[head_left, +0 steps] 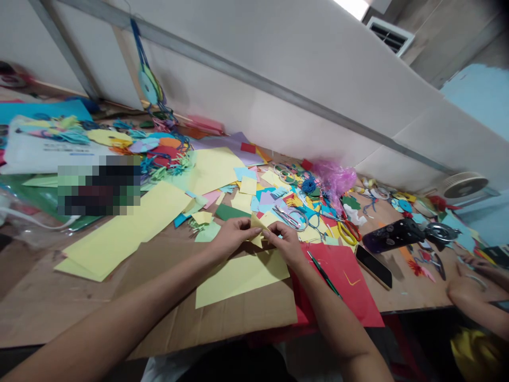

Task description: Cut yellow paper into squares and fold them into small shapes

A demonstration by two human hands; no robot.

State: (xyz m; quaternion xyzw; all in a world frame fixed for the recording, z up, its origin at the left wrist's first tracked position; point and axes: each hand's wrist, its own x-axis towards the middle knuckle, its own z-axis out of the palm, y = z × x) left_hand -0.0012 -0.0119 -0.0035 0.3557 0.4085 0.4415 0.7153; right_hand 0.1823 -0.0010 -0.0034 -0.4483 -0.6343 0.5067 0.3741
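Both hands pinch one small piece of yellow paper [257,223], which looks folded or bent between them. My left hand [234,236] grips its left side with thumb and fingers. On its right side, my right hand [284,241] has thumb and fingertips closed. Just below the hands, a larger pale yellow sheet [242,278] lies on a brown cardboard piece [167,307]. Beneath my right forearm is a red sheet [350,281], with a thin green-and-black pen-like tool [324,273] on it.
Paper scraps [274,199], scissors [292,217] and yellow-handled scissors [347,233] lie beyond my hands. Long yellow strips [131,228] are at left. A phone [374,266] and dark bottle [392,236] lie right. Another person's arm [477,302] rests at far right.
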